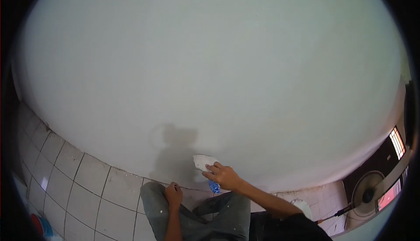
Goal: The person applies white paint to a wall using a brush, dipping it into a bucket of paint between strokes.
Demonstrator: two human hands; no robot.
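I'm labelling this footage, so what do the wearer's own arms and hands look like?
The left hand and right hand are gloveless, with no watch or band visible at either wrist. The right forearm is bare up to a black sleeve; no left sleeve is in view.

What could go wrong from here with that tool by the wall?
If the flat white tool tilts in the right hand, its edge might mark the wall. The shadow there could hide flaws. Anything dropping off might land on the trousers just below.
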